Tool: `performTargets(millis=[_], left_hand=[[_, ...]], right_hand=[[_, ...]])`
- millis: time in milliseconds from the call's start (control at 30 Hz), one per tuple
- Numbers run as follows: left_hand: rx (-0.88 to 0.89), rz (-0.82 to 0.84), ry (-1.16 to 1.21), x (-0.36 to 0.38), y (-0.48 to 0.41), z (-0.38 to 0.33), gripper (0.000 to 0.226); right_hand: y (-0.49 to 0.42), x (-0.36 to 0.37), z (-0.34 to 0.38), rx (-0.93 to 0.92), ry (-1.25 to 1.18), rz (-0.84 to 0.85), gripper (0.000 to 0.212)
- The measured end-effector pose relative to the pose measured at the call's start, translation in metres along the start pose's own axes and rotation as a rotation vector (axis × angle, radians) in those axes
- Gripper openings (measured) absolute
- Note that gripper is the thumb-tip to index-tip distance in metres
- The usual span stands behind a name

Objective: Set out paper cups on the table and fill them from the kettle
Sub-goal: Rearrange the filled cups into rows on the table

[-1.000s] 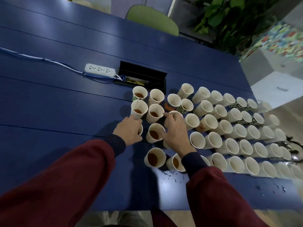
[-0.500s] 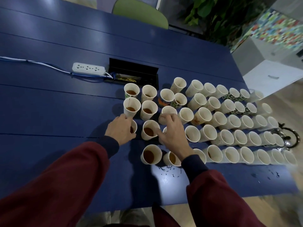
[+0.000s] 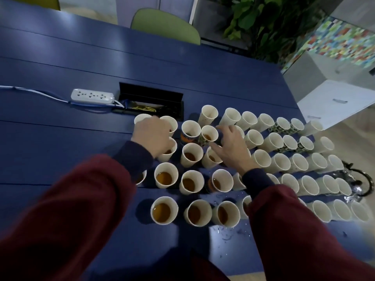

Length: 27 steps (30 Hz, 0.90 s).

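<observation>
**Grip hidden on left hand (image 3: 152, 136); right hand (image 3: 231, 148) spread**

Left fingers are bent down over far-left cups; a hold cannot be told. Nothing is clasped by the right hand. Rows of paper cups (image 3: 261, 159) are ranged on the table (image 3: 60, 138), brown-filled at left, empty at right; the kettle (image 3: 359, 179) is set at their right end.

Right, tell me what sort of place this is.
Probably an office meeting room: a long blue table with a flip-up cable box and power strip, with a green chair and a potted plant beyond it.
</observation>
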<state>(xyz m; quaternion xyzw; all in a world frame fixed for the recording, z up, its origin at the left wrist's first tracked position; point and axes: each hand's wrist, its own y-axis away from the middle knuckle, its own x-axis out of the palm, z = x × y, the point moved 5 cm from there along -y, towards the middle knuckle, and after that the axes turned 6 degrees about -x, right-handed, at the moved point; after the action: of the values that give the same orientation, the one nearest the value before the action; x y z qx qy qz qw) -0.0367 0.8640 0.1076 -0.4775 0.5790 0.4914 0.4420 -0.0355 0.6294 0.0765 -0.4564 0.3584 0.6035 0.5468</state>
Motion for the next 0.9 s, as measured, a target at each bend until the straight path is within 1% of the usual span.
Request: performTargets(millis=[167,333,433,567,633,700,800,900], left_hand=[[0.046,-0.019,0.064,-0.008,-0.071,-0.072,0.043],[0.036,0.052,0.156,0.017,-0.138,-0.124,0.060],[0.000,0.085,0.142,0.040,-0.170,-0.143,0.064],[0.003,0.158,0.118,0.069,-0.202,-0.164,0.085],[0.014,0.189,0.101,0.080,-0.212,-0.172,0.090],[0.011,0.206,0.084,0.088,-0.218,-0.176,0.083],[0.005,0.189,0.098,0.096,-0.223,-0.176,0.061],[0.007,0.167,0.148,0.099,-0.225,-0.171,0.053]], right_hand=[[-0.060,-0.024,-0.059,-0.013,0.095,0.162,0.061],[-0.116,-0.032,-0.114,0.010,0.176,0.254,0.066],[-0.141,-0.024,-0.131,0.003,0.201,0.309,0.070],[-0.164,-0.009,-0.141,-0.068,0.249,0.347,0.074],[-0.171,-0.001,-0.144,-0.111,0.293,0.372,0.074],[-0.177,0.006,-0.147,-0.143,0.386,0.396,0.073],[-0.184,0.011,-0.152,-0.178,0.535,0.403,0.068],[-0.188,0.018,-0.154,-0.211,0.573,0.398,0.061]])
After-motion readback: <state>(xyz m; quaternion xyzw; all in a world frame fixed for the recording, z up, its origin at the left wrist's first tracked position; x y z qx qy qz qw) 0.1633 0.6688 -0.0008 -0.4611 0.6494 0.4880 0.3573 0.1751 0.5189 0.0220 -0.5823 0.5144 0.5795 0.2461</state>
